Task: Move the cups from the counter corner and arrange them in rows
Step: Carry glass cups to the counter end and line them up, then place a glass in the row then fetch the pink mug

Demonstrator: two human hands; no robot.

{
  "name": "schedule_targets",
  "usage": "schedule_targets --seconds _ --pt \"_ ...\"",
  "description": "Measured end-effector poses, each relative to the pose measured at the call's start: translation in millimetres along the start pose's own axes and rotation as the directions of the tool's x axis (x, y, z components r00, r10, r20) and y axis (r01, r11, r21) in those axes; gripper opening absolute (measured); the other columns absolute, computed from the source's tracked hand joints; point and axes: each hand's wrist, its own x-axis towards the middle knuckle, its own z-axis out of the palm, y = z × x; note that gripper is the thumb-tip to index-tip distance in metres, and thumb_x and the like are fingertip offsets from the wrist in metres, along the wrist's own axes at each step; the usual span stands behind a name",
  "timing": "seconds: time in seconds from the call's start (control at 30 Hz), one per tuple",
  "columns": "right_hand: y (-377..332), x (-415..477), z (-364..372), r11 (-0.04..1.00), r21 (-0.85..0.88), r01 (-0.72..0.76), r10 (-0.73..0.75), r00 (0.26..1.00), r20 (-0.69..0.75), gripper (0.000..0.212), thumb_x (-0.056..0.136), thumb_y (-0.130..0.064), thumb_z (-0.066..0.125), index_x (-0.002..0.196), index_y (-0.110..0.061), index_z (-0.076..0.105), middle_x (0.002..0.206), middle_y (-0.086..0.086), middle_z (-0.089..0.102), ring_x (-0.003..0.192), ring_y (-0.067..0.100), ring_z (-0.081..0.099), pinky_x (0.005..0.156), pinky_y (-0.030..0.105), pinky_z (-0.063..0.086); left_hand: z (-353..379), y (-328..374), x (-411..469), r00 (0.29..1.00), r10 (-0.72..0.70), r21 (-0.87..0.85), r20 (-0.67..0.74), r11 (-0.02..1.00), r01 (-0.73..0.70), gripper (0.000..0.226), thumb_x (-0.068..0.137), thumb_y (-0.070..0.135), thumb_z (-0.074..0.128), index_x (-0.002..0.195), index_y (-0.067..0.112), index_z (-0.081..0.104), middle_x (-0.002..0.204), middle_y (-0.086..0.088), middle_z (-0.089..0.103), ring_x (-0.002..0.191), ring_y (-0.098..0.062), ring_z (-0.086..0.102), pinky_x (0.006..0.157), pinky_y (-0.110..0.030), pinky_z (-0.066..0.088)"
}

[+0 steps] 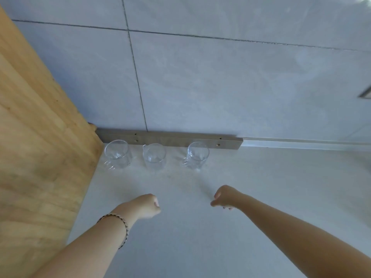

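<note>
Three clear glass cups stand upright in a line along the back of the pale counter (180, 237). The left cup (117, 154) is beside the wooden panel, the middle cup (154, 156) a little to its right, the right cup (197, 155) farther off. My left hand (145, 206), with a braided bracelet on the wrist, hovers over the counter in front of the middle cup, its fingers curled shut and empty. My right hand (225, 197) hangs in front of the right cup, fingers curled down, holding nothing.
A tall wooden panel (34, 157) walls off the left side. A grey strip (170, 139) runs along the foot of the tiled wall (220, 87) behind the cups. A dark metal fitting (365, 94) shows at the right edge.
</note>
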Motion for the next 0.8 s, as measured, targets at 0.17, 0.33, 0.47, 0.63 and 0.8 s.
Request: schedule_targets --seconds 0.17,0.33,0.47,0.63,0.8 --pt "89 -39 13 0.999 0.008 -0.036 0.036 0.999 0.018 0.044 0.093 -0.027 0.05 0.123 0.005 0.057 0.09 0.01 0.053 0.082 0.021 0.051 0.054 0.02 0.038 17 67 -8 0.998 0.055 0.138 0.033 0.989 -0.059 0.02 0.085 0.018 0.042 0.067 0.022 0.038 0.061 0.001 0.032 0.05 -0.014 0.028 0.049 -0.026 0.019" --pt "199 -73 -2 0.99 0.111 -0.087 0.093 0.994 -0.051 0.046 0.097 -0.026 0.043 0.124 0.009 0.056 0.098 0.021 0.057 0.088 0.021 0.052 0.056 0.015 0.036 58 169 -9 0.984 0.161 0.241 0.074 0.955 -0.174 0.011 0.09 0.018 0.043 0.079 0.022 0.044 0.081 -0.004 0.044 0.069 -0.018 0.04 0.054 -0.025 0.028" --pt "294 -102 -16 0.973 0.206 -0.104 0.139 0.976 -0.167 0.044 0.1 -0.026 0.04 0.133 0.0 0.051 0.138 0.014 0.047 0.133 0.025 0.041 0.104 0.027 0.035 104 253 -3 0.967 0.218 0.261 0.133 0.933 -0.247 0.017 0.089 0.02 0.044 0.073 0.025 0.04 0.085 -0.003 0.039 0.079 -0.017 0.035 0.053 -0.023 0.022" --pt "410 -118 -38 0.977 0.199 -0.074 0.138 0.932 -0.334 0.037 0.093 -0.025 0.051 0.128 -0.012 0.054 0.136 0.006 0.052 0.124 0.022 0.05 0.102 0.028 0.04 161 358 -1 0.956 0.235 0.271 0.176 0.922 -0.276 0.015 0.089 0.02 0.045 0.075 0.024 0.046 0.086 -0.002 0.047 0.08 -0.017 0.042 0.063 -0.025 0.032" --pt "487 -124 -74 0.99 0.143 -0.01 0.089 0.828 -0.553 0.043 0.09 -0.022 0.054 0.132 -0.018 0.048 0.137 0.005 0.044 0.122 0.025 0.048 0.1 0.037 0.044 197 431 -7 0.952 0.248 0.237 0.18 0.928 -0.287 0.008 0.09 0.022 0.044 0.083 0.022 0.048 0.087 0.0 0.048 0.079 -0.018 0.043 0.066 -0.025 0.034"
